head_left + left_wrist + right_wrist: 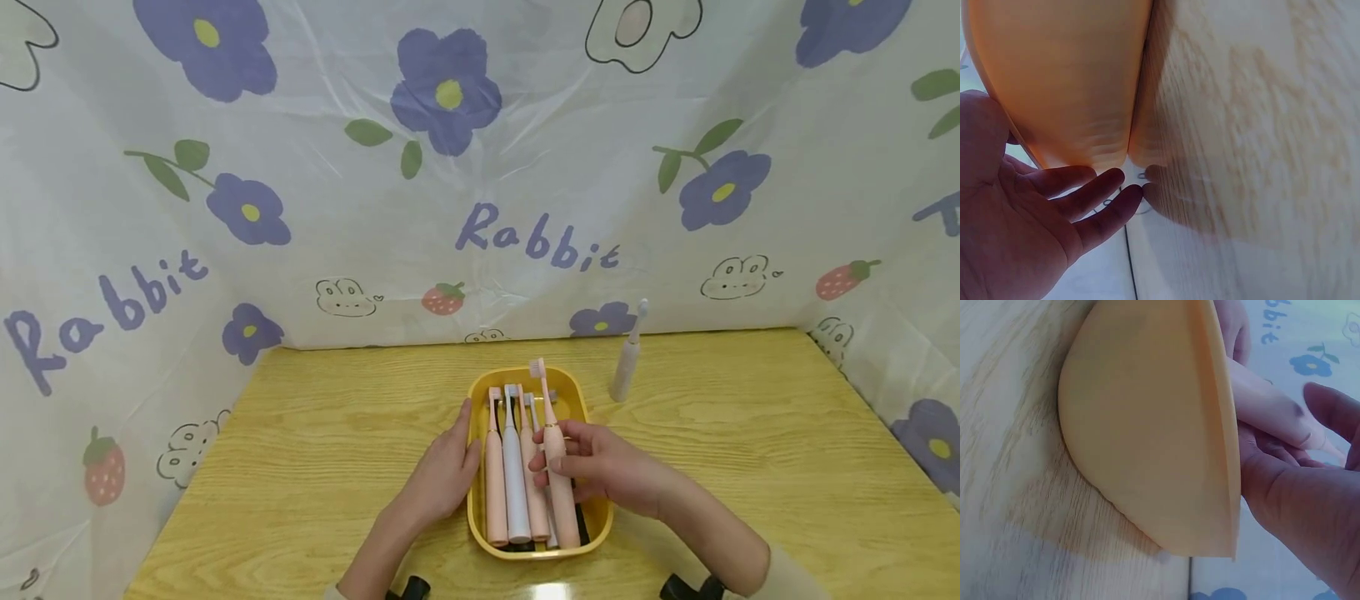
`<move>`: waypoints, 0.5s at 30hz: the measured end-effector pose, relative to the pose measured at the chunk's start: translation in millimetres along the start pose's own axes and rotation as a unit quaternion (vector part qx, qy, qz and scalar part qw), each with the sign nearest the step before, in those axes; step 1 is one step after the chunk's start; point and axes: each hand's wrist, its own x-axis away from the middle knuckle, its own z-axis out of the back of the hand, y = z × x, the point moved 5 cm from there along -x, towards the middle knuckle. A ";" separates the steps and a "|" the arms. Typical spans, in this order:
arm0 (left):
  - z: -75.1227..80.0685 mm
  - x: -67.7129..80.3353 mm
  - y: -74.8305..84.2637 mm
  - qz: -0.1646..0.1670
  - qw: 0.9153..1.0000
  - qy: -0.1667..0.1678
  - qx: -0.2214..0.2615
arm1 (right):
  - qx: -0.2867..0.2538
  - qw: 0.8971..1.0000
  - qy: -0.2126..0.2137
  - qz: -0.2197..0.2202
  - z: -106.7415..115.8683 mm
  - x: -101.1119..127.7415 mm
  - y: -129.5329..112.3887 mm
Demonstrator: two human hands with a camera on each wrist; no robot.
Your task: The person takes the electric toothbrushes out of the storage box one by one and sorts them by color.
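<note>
A yellow tray (pixel 592 523) sits on the wooden table and holds several electric toothbrushes lying side by side, pink ones and a white one (pixel 514 483). My right hand (pixel 581 462) pinches a pink toothbrush (pixel 558 492) over the tray's right side, with its brush head pointing away from me. In the right wrist view the same pink toothbrush (pixel 1266 403) runs past the tray's rim (pixel 1222 425) into my right hand (pixel 1297 487). My left hand (pixel 452 465) rests with straight fingers against the tray's left wall. In the left wrist view the left hand (pixel 1054 212) lies beside that wall (pixel 1066 81).
A pale grey toothbrush (pixel 626 367) stands upright on the table behind and to the right of the tray. A printed flower-and-"Rabbit" cloth (pixel 480 167) walls in the table at the back and both sides. Bare wood (pixel 750 450) spreads around the tray.
</note>
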 end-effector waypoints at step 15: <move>0.7 0.3 0.2 0.007 1.000 -0.009 0.011 | 0.095 0.993 0.033 0.056 1.6 18.8 -6.6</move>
